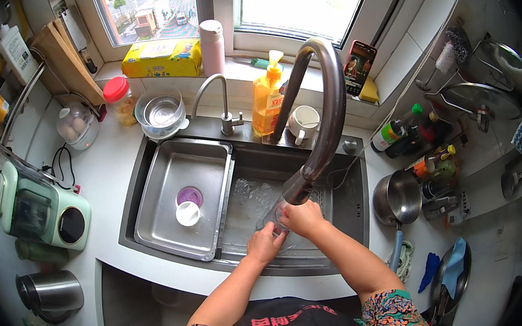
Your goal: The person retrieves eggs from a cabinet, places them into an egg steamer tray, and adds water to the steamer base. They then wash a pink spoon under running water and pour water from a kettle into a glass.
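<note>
Over the right basin of the steel sink [361,229], both hands are together below the spout of a large dark faucet [341,97]. My right hand [304,218] grips a clear, see-through vessel [272,213], partly hidden by the fingers and the spout. On its near side, my left hand [264,245] has its fingertips against the same vessel. Its exact shape is hard to make out. Water wets the basin floor around it. To the left, a metal tray [159,193] sits in the sink, holding a small white cup or lid [188,214] and a purple round piece [190,195].
Behind the sink stand a small tap [226,119], an orange soap pump bottle [265,103] and a white mug [303,122]. A saucepan [396,199] and sauce bottles [396,130] flank the right side. A mint-green appliance [46,209] and an egg cooker [77,126] stand left.
</note>
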A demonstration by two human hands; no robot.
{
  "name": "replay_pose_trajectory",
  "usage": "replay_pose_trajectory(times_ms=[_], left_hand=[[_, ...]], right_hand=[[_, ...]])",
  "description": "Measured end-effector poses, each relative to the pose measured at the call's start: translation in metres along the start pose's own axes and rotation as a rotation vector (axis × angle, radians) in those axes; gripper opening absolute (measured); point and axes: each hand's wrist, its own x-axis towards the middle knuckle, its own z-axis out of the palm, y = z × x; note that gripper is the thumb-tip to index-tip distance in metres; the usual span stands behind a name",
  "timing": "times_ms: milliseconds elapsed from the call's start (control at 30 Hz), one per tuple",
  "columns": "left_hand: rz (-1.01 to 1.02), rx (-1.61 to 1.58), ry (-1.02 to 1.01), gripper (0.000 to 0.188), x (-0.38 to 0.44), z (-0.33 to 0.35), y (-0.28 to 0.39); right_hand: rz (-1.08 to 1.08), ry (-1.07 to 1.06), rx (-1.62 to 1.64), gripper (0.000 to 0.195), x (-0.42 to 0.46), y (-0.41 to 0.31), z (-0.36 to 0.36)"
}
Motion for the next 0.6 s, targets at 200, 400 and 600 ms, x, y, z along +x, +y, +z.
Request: replay_pose_trajectory(times_ms=[200,400,600], left_hand=[[-0.025,-0.027,-0.023,0.034,-0.003,-0.007,0.010],[-0.002,-0.009,-0.025,0.035,-0.001,-0.004,0.002],[-0.041,-0.047,-0.045,0.036,-0.002,-0.009,0.007]], right_hand=[[0.002,0.073,0.068,0.010,-0.002,0.007,0.008],[-0.013,0.073,-0.038,0.011,-0.003,-0.002,0.015],[-0.076,-0.095,0.229,0.016,0.000,0.017,-0.023]])
